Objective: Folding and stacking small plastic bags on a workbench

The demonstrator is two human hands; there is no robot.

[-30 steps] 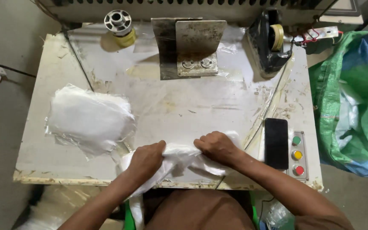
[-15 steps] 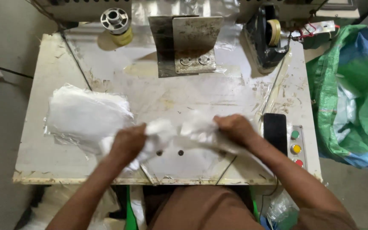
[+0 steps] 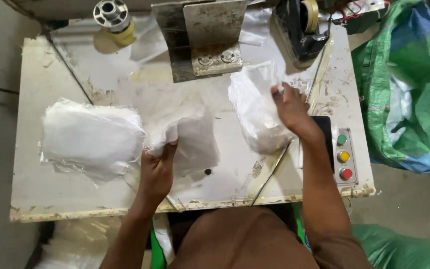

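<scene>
My left hand (image 3: 158, 169) pinches the near edge of a thin clear plastic bag (image 3: 177, 119) spread over the middle of the white worktable (image 3: 31, 199). My right hand (image 3: 292, 107) grips a second translucent white plastic bag (image 3: 257, 107), bunched and lifted at the right of the table, just below the metal bracket (image 3: 207, 37). A stack of clear plastic bags (image 3: 88, 137) lies flat to the left of my left hand.
A tape roll on a spool (image 3: 111, 15) stands at the back left, a black tape dispenser (image 3: 302, 27) at the back right. A dark phone (image 3: 324, 132) and a panel with green, yellow and red buttons (image 3: 343, 157) sit at the right edge. A green sack (image 3: 414, 89) stands beside the table.
Both hands have moved apart and away from the front edge. The bunched plastic is now split into two bags, one in each hand, the right one lifted toward the bracket.
</scene>
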